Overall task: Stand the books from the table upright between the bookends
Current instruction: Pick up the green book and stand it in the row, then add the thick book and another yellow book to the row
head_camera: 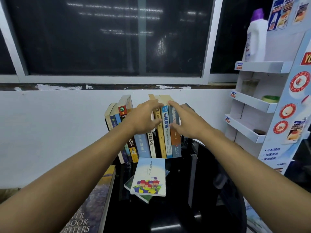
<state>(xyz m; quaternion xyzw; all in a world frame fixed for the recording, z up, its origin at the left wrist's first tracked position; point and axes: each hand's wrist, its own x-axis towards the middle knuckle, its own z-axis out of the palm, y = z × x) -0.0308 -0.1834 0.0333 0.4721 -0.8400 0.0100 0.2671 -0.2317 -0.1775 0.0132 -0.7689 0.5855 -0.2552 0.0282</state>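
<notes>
Glossy black table (168,219) below a dark window (109,36), both your hands up at 12 o'clock.
Your left hand (144,117) and right hand (186,122), fingers spread, rest on the upright paperbacks (151,142), covering their upper spines. The bookends are hidden behind books and hands. At the centre, a pale house-cover book (149,177) lies flat on a green book (144,197) that barely shows. At 7 o'clock a large book (94,204) is cut off. At 3 o'clock stands a white cardboard rack (249,105) with a purple-capped bottle (255,37).

Two flat books (149,177) lie just before the upright row (143,145) — open black table (168,216) nearer, rack (249,132) right.
</notes>
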